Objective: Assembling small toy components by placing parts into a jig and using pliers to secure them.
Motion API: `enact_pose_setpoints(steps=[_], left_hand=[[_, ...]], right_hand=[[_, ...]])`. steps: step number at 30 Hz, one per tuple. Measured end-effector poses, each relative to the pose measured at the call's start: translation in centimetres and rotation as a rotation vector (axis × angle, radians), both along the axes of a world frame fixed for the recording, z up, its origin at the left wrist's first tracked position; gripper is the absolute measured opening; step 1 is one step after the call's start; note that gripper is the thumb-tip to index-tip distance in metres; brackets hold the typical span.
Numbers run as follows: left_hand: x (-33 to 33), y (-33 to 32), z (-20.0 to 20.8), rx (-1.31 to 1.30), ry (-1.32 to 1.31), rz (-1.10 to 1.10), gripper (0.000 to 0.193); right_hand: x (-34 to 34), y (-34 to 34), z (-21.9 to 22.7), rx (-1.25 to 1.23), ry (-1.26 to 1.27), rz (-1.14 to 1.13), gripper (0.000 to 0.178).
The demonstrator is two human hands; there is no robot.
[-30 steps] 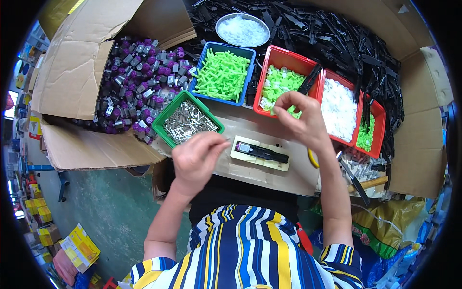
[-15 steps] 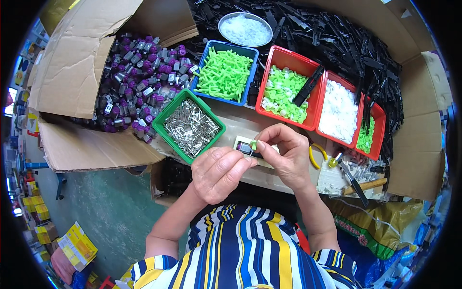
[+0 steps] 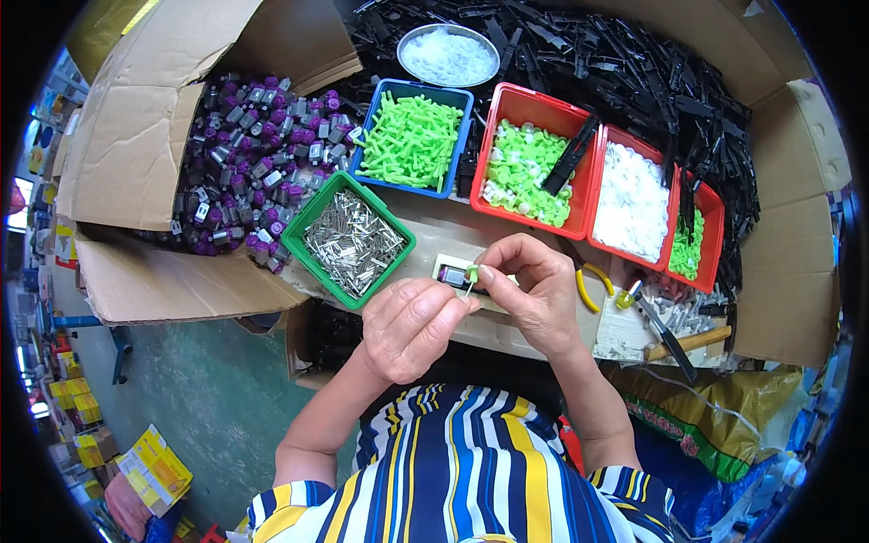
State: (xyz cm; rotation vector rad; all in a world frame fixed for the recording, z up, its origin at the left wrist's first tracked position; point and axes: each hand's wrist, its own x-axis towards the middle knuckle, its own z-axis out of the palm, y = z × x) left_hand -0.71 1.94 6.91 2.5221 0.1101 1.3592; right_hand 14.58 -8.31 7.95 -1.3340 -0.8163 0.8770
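Note:
My left hand [image 3: 409,328] is closed, its thumb and fingertips pinching a thin metal pin [image 3: 470,289]. Against the pin's upper end, my right hand [image 3: 536,294] holds a small bright green plastic piece [image 3: 472,272] between thumb and forefinger. Both hands meet just above a cream-coloured block [image 3: 441,261] on the bench. In that block lies a small grey-and-purple motor-like part [image 3: 451,275], partly covered by my fingers. Left of the block, a green bin [image 3: 291,241] holds many loose metal pins.
Beyond are a blue bin [image 3: 366,174] of green sticks, red bins [image 3: 480,204] of green and white pieces, and a metal bowl [image 3: 496,56]. Purple-capped parts [image 3: 258,167] fill a carton at left. Yellow-handled pliers [image 3: 587,291] and a hammer [image 3: 692,344] lie right. Black parts [image 3: 634,68] pile behind.
The view has shifted slightly. Both hands keep nearly the same pose, the pin and green piece still held together above the block.

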Motion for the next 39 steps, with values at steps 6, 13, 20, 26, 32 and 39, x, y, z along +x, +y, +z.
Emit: enact_pose_setpoints(steps=[6, 13, 20, 26, 32, 39], left_hand=[[0.2, 0.0, -0.3, -0.02, -0.014, -0.006, 0.028], [-0.3, 0.2, -0.6, -0.341, 0.005, -0.066, 0.034], [-0.3, 0.7, -0.1, -0.749, 0.216, -0.176, 0.045], [-0.1, 0.7, -0.4, -0.754, 0.255, -0.208, 0.036], [0.2, 0.8, -0.9, -0.713, 0.295, -0.211, 0.035], [0.3, 0.6, -1.4, -0.455, 0.308, -0.037, 0.047]], right_hand=[[-0.8, -0.6, 0.3, 0.047, -0.331, -0.031, 0.009], [-0.7, -0.7, -0.2, 0.17, -0.455, -0.012, 0.01], [-0.6, -1.3, -0.6, 0.195, -0.467, 0.013, 0.012], [-0.3, -1.6, -1.3, 0.189, -0.487, 0.02, 0.013], [-0.2, -1.7, -1.4, 0.205, -0.665, -0.016, 0.016], [0.5, -1.6, -2.6, 0.099, -0.858, -0.069, 0.018]])
